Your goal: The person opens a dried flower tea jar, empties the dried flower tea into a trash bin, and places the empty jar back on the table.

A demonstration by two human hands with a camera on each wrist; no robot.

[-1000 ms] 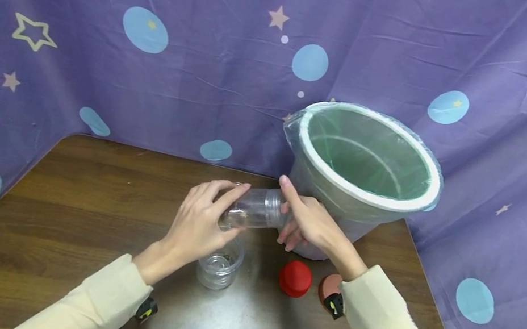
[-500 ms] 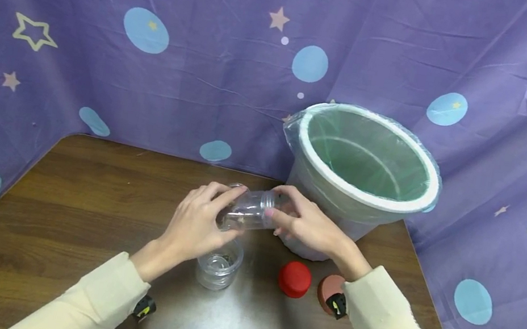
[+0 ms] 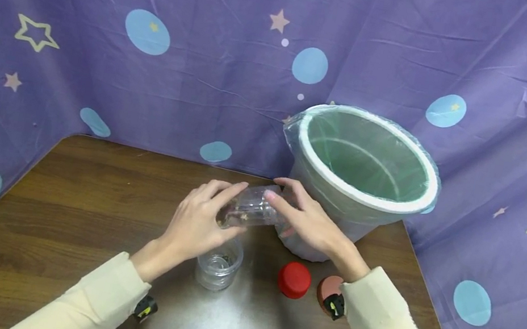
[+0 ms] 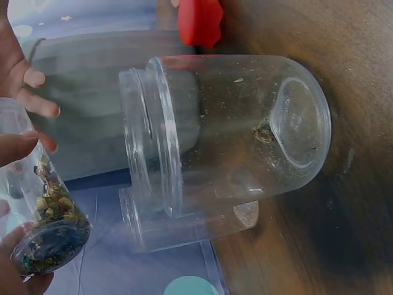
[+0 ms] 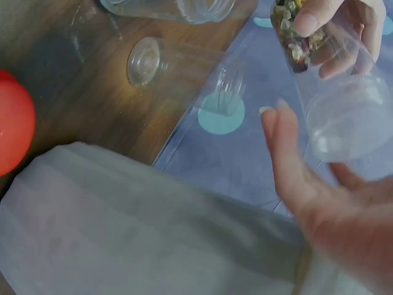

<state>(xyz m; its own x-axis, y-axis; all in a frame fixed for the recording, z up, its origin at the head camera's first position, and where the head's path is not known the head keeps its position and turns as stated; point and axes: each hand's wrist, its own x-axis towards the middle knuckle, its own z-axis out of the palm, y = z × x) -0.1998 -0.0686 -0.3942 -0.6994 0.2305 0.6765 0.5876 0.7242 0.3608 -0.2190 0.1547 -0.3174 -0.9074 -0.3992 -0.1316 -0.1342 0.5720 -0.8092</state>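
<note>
In the head view my left hand (image 3: 198, 217) grips a clear plastic jar (image 3: 254, 206), tilted nearly on its side above the table. Dried flowers (image 4: 55, 212) sit in its base end in the left wrist view. My right hand (image 3: 309, 218) is at the neck end, thumb near the neck. Its fingers (image 5: 282, 141) are spread in the right wrist view, with a gap between them and the neck. Below stands a wider clear jar (image 4: 239, 123) holding a few dried bits. A slimmer clear jar (image 5: 184, 74) stands behind it, mostly hidden in the head view.
A grey bin (image 3: 340, 200) with a clear liner stands behind my right hand. A red lid (image 3: 294, 280) and a pinkish lid (image 3: 330, 289) lie on the wooden table (image 3: 79, 216). A purple patterned curtain (image 3: 207, 63) encloses the back and sides.
My right hand has turned from an open palm with thumb raised to having thumb and fingers about the jar's neck. The held jar's neck end has risen slightly.
</note>
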